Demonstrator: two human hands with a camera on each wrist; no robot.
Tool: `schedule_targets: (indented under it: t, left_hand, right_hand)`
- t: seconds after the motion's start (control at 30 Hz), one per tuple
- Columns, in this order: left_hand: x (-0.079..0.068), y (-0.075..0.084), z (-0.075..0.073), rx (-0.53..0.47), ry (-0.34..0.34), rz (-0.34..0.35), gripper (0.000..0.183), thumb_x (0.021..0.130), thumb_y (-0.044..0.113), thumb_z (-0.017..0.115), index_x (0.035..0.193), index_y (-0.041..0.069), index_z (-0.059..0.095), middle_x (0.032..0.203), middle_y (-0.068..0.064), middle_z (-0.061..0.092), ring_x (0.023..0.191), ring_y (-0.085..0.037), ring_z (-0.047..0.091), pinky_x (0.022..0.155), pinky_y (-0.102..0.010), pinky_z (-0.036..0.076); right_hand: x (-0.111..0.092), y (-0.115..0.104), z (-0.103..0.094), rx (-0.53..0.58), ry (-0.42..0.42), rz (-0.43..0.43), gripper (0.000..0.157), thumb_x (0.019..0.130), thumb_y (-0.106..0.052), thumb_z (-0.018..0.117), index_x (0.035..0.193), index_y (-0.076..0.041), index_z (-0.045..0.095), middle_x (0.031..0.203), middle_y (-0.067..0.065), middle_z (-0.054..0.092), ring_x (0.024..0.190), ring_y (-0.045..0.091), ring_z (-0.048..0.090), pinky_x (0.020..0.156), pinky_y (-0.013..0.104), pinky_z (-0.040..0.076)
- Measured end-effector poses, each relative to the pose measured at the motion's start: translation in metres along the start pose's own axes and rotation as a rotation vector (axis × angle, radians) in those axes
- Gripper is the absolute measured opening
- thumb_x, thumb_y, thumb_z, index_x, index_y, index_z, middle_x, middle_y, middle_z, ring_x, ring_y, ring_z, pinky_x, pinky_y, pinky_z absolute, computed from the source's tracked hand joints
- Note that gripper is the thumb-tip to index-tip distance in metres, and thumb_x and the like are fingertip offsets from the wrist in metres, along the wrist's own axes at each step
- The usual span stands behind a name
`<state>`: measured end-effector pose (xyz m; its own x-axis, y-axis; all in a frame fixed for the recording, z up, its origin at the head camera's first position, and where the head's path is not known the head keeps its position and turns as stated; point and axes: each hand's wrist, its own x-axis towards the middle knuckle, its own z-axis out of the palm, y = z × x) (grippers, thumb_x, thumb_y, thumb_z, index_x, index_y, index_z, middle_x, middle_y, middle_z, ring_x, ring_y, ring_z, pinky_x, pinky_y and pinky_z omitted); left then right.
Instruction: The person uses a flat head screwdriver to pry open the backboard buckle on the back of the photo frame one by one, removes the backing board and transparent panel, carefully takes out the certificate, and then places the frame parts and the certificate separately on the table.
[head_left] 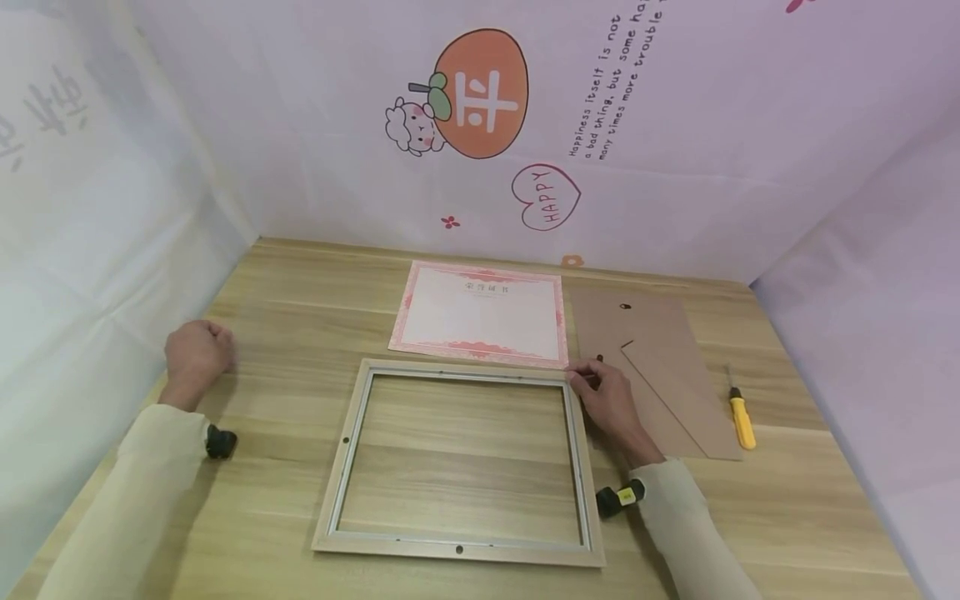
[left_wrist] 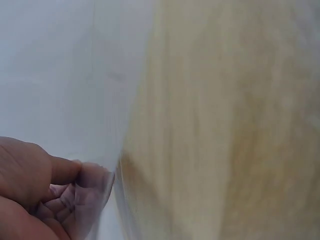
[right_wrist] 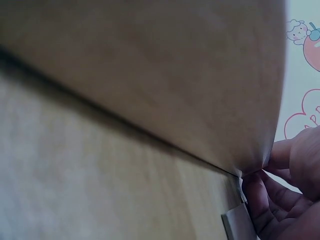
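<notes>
My left hand (head_left: 198, 357) is raised over the table's left side, its fingers curled. In the left wrist view, thumb and fingers pinch the edge of a clear plastic sheet (left_wrist: 102, 187). Beside the top right corner of a light wood picture frame (head_left: 459, 551) is my right hand (head_left: 609, 400). In the right wrist view it pinches the corner of a thin sheet (right_wrist: 200, 90) tinted with wood tones; this looks like the clear sheet, its outline barely showing in the head view. The empty frame lies flat. Behind it is a pink-bordered certificate (head_left: 483, 312).
A brown backing board (head_left: 667, 333) with a stand flap lies to the right, partly behind the right hand. Farther right is a yellow-handled screwdriver (head_left: 742, 423). White printed cloth walls (head_left: 337, 167) enclose the wooden table (head_left: 300, 275) at the back and sides.
</notes>
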<state>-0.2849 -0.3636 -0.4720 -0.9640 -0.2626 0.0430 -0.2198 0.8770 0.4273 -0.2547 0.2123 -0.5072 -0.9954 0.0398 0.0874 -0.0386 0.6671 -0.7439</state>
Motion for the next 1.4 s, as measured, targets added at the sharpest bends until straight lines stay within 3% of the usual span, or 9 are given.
schedule_targets:
  t: [0.2, 0.37, 0.57, 1.07, 1.27, 1.4]
  left_hand:
    - [0.0002, 0.0018, -0.0021, 0.072, -0.051, -0.052, 0.038, 0.089, 0.014, 0.038, 0.089, -0.011, 0.068, 0.097, -0.032, 0.067, 0.09, -0.05, 0.063, 0.074, -0.053, 0.055]
    - [0.0014, 0.0015, -0.0041, 0.105, -0.121, -0.099, 0.037, 0.092, 0.02, 0.043, 0.092, -0.007, 0.069, 0.098, -0.03, 0.067, 0.086, -0.045, 0.065, 0.058, -0.044, 0.055]
    - [0.0052, -0.0006, -0.0054, 0.13, -0.146, -0.11, 0.036, 0.092, 0.024, 0.048, 0.078, -0.001, 0.069, 0.078, -0.022, 0.067, 0.068, -0.032, 0.061, 0.048, -0.035, 0.048]
    - [0.0066, 0.0013, -0.0073, 0.162, -0.182, -0.106, 0.042, 0.094, 0.028, 0.052, 0.075, -0.006, 0.066, 0.082, -0.03, 0.065, 0.068, -0.035, 0.06, 0.048, -0.041, 0.05]
    - [0.0055, 0.0002, -0.0048, 0.159, -0.19, -0.109, 0.042, 0.094, 0.029, 0.051, 0.065, 0.001, 0.063, 0.079, -0.028, 0.064, 0.067, -0.034, 0.06, 0.047, -0.039, 0.049]
    - [0.0053, 0.0003, -0.0054, 0.182, -0.194, -0.076, 0.041, 0.093, 0.025, 0.046, 0.058, 0.005, 0.055, 0.075, -0.026, 0.062, 0.066, -0.034, 0.058, 0.047, -0.04, 0.048]
  right_hand:
    - [-0.0001, -0.0009, 0.0004, -0.001, 0.004, -0.002, 0.015, 0.098, -0.014, 0.06, 0.107, -0.006, 0.07, 0.102, 0.014, 0.07, 0.089, 0.024, 0.062, 0.076, 0.03, 0.049]
    - [0.0002, -0.0005, 0.0004, -0.005, 0.002, 0.011, 0.015, 0.098, -0.015, 0.06, 0.107, -0.007, 0.07, 0.102, 0.014, 0.07, 0.09, 0.024, 0.062, 0.077, 0.031, 0.049]
    - [-0.0002, -0.0004, 0.001, 0.001, 0.004, 0.009, 0.015, 0.098, -0.015, 0.06, 0.107, -0.007, 0.07, 0.102, 0.014, 0.07, 0.09, 0.025, 0.062, 0.077, 0.031, 0.049]
    - [-0.003, -0.0025, -0.0007, 0.003, 0.0, 0.016, 0.016, 0.099, -0.015, 0.06, 0.107, -0.007, 0.07, 0.103, 0.014, 0.07, 0.09, 0.025, 0.063, 0.077, 0.031, 0.049]
    - [-0.0025, -0.0028, -0.0018, -0.01, -0.006, 0.011, 0.016, 0.098, -0.016, 0.06, 0.107, -0.007, 0.07, 0.105, 0.014, 0.07, 0.093, 0.026, 0.064, 0.08, 0.035, 0.05]
    - [-0.0015, -0.0025, -0.0018, -0.017, -0.009, 0.001, 0.016, 0.098, -0.016, 0.06, 0.107, -0.007, 0.07, 0.106, 0.014, 0.07, 0.094, 0.027, 0.064, 0.082, 0.037, 0.051]
